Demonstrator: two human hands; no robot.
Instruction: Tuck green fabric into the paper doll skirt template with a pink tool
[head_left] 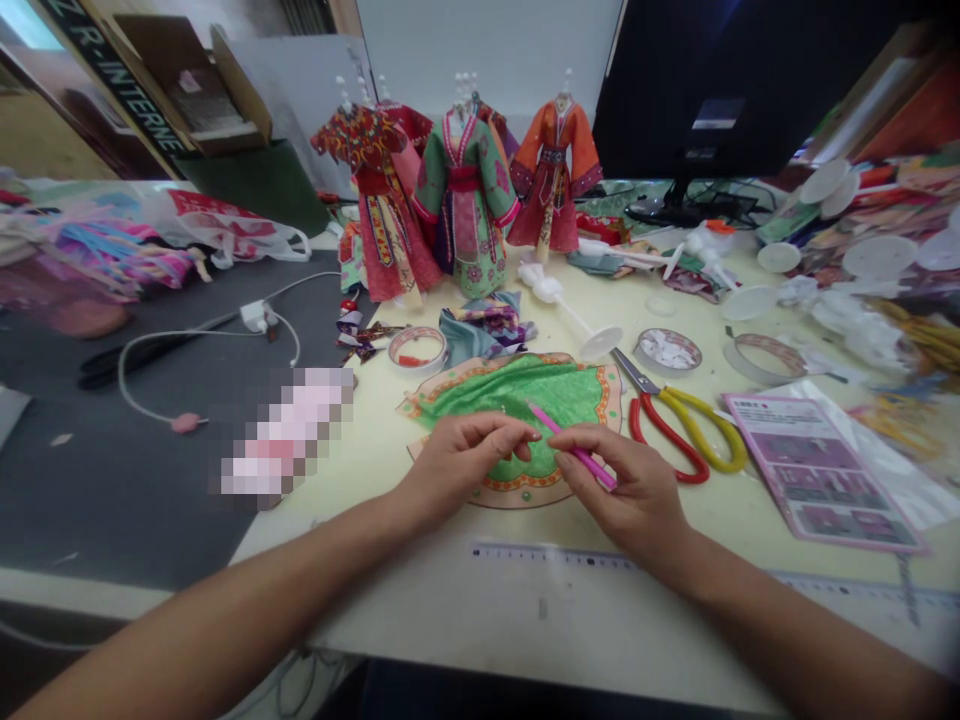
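Note:
My right hand [626,490] grips a slim pink pen-shaped tool [574,450] between thumb and fingers, its thin tip slanting up and left. My left hand [461,460] is closed, thumb pressed against the curled fingers; whatever they pinch, if anything, is too small to make out. Beneath both hands lies a piece of shiny green fabric [517,385] with a tan and orange patterned border, partly covered by them. Just right of the fabric rest scissors [686,425] with one red and one yellow handle loop, near my right hand.
Small dressed doll figures [465,200] stand at the back. Tape rolls [418,350], a white doll stand [577,320] and fabric scraps lie before them. A ruler [555,556] runs along the front. A pink-edged package [825,475] lies right; a white cable [150,335] lies left.

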